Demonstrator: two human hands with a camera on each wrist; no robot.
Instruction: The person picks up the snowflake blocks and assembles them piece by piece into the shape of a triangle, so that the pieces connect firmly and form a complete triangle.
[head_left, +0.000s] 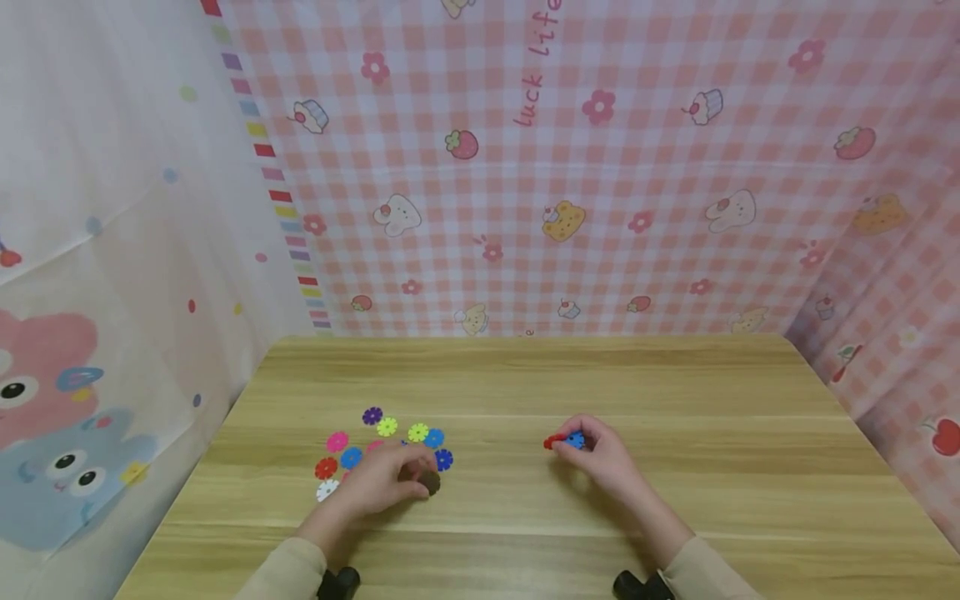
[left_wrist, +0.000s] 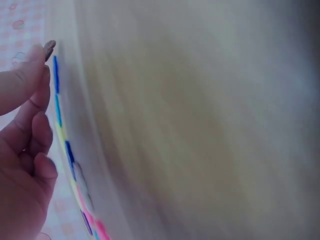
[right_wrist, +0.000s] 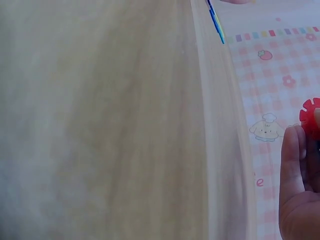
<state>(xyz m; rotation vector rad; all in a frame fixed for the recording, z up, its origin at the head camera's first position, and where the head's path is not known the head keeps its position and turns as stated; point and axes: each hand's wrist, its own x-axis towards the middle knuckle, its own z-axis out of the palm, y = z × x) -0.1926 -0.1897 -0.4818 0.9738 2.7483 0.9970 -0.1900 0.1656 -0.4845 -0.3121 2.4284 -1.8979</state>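
My left hand [head_left: 381, 481] pinches a dark brown notched disc [head_left: 430, 481] between thumb and forefinger, low over the wooden table. In the left wrist view the same brown disc [left_wrist: 49, 50] shows edge-on at the fingertips. Farther right, my right hand [head_left: 602, 455] holds a red notched disc [head_left: 553, 440] together with a blue one [head_left: 575, 440]. The right wrist view shows the red disc [right_wrist: 309, 119] by the fingers, cut off at the frame's edge. Around the left hand lie loose discs, among them a dark blue disc [head_left: 444, 459] and a white disc [head_left: 327, 490]; the hand hides some of them.
More notched discs spread on the table's left half, such as a purple disc [head_left: 372, 416], a pink disc [head_left: 337, 442] and a red disc [head_left: 326, 468]. A pink checked cloth [head_left: 525, 183] hangs behind the wooden table [head_left: 495, 375], and a white printed cloth [head_left: 150, 250] at the left.
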